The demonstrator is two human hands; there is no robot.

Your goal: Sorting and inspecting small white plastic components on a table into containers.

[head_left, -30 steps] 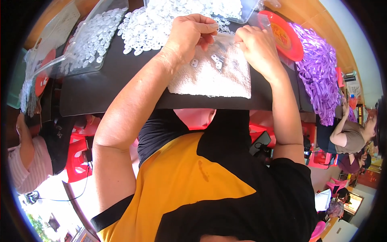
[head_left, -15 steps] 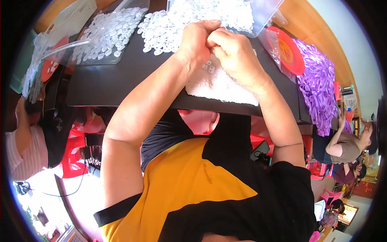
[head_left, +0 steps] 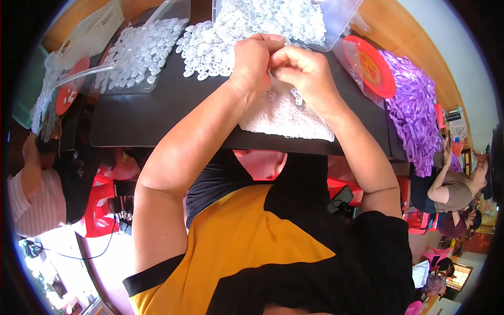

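Observation:
My left hand (head_left: 253,62) and my right hand (head_left: 308,72) are close together above a pale cloth (head_left: 283,122) on the dark table. Fingers on both hands are curled into a pinch; what they hold is too small or hidden to make out. A few small white plastic pieces with holes (head_left: 297,97) lie on the cloth below my right hand, and others are near my left wrist. Just beyond my hands lies a heap of similar white pieces (head_left: 205,50), spread in front of a clear plastic box (head_left: 341,23) filled with more.
To the left, a clear tray (head_left: 128,90) holds more white pieces, near a white basket (head_left: 100,31) and a red plate (head_left: 73,89). Rightward lie a red round plate (head_left: 387,79) and a pile of purple ribbons (head_left: 412,115). Other people sit at both sides.
The view has shifted slightly. My right fingers have opened out a little from a tighter curl. White pieces now show on the cloth beside my right palm, where none were visible.

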